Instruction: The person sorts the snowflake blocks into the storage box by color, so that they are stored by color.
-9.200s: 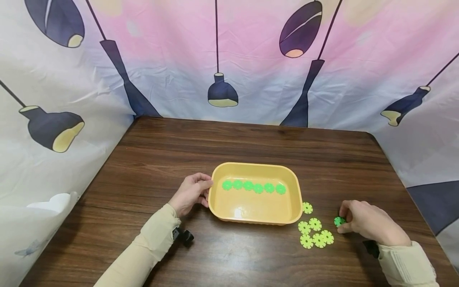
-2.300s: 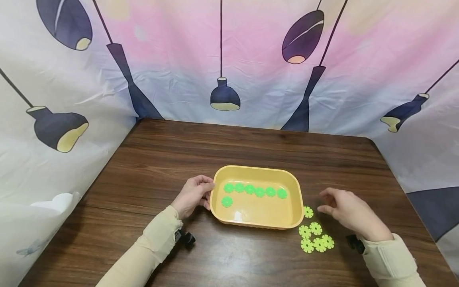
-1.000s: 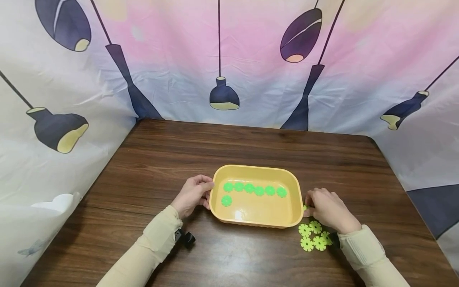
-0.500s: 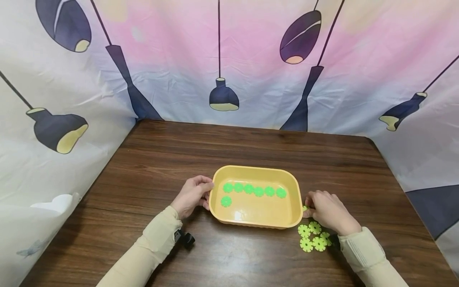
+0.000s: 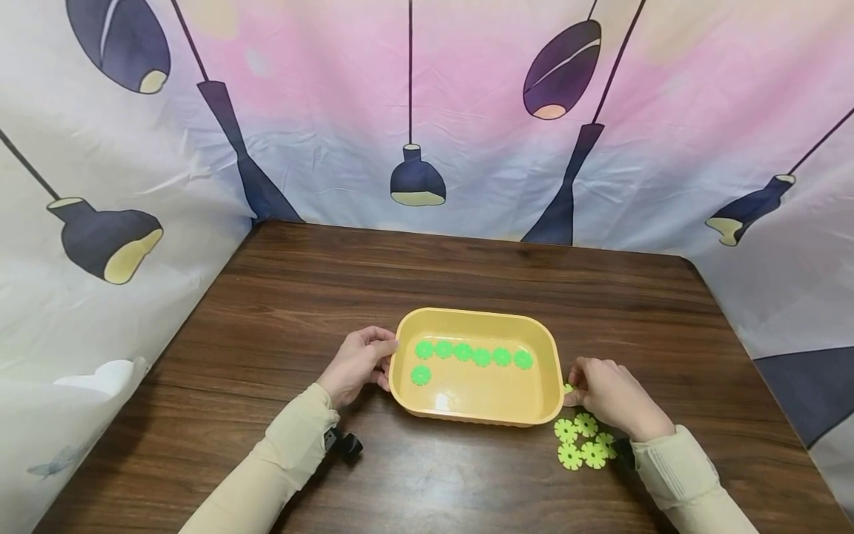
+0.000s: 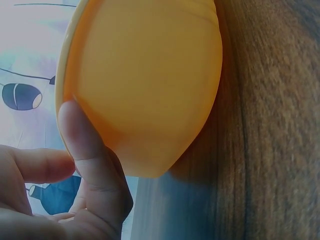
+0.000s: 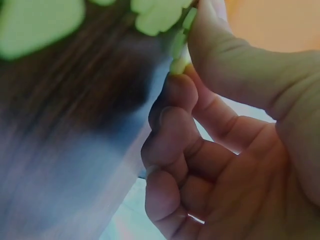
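My left hand [image 5: 356,366] grips the left rim of a yellow plastic basin [image 5: 477,415]; the left wrist view has the thumb [image 6: 82,135] against the basin's wall. Inside the basin, several green snowflake discs [image 5: 482,357] form a row, with one more green disc [image 5: 421,374] below its left end. Just outside the basin's right side, my right hand [image 5: 614,393] pinches a yellow-green snowflake disc [image 5: 568,389], mostly covered by the fingers in the head view. In the right wrist view this disc [image 7: 178,45] is edge-on between thumb and fingertips.
Several yellow-green snowflake discs [image 5: 570,456] lie on the wooden table [image 5: 427,475] below my right hand, partly under its wrist. A printed curtain [image 5: 320,111] hangs along the table's back and sides.
One green disc has joined the basin below the row since the oldest frame. My right hand then moved left to the yellow-green disc by the basin and has barely shifted since.
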